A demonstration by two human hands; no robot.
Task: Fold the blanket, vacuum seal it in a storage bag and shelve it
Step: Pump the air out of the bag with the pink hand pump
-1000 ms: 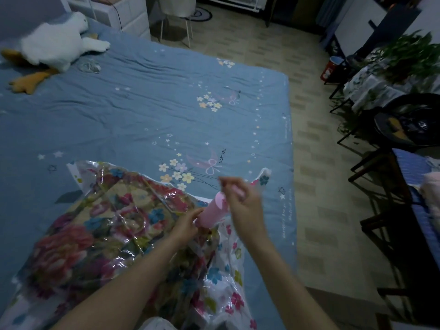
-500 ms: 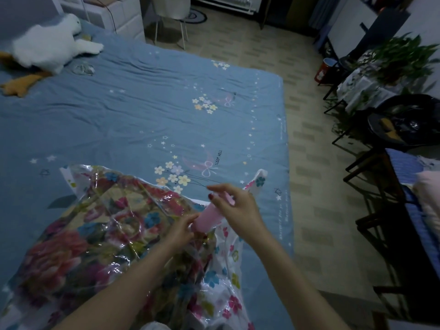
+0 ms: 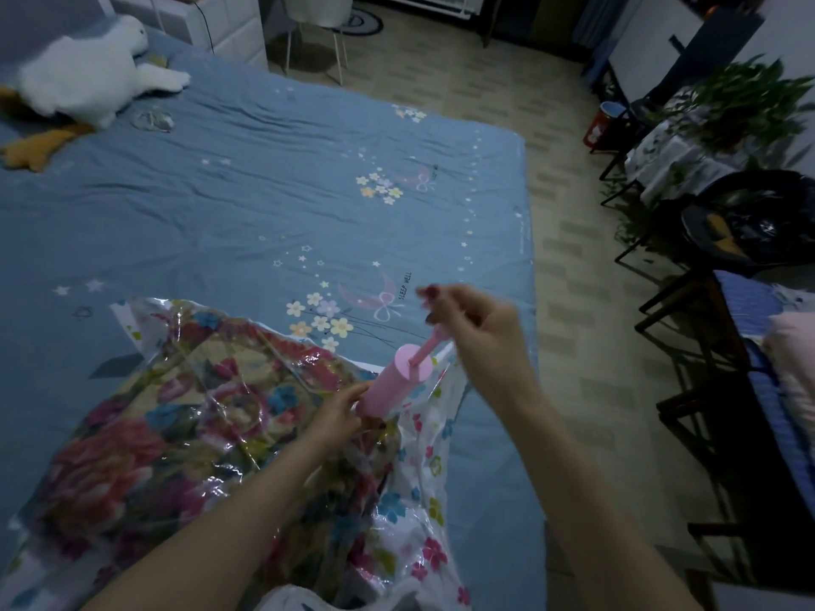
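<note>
A folded floral blanket (image 3: 145, 443) lies inside a clear storage bag (image 3: 423, 491) printed with small flowers, at the near edge of the blue bed (image 3: 264, 205). A pink hand pump (image 3: 394, 383) stands tilted on the bag. My left hand (image 3: 342, 410) grips the base of the pump's barrel against the bag. My right hand (image 3: 474, 335) is raised up and to the right, shut on the pump's handle, with the thin pink rod drawn out of the barrel. The valve under the pump is hidden.
A white plush goose (image 3: 84, 77) lies at the bed's far left. The bed's right edge drops to a tiled floor (image 3: 569, 266). Dark chairs and a table (image 3: 749, 346) with plants (image 3: 745, 103) stand at the right. A white chair (image 3: 315, 33) stands beyond the bed.
My right hand pushed the pump handle down half a second ago and has now pulled it back up and out. My left hand stays at the barrel's base.
</note>
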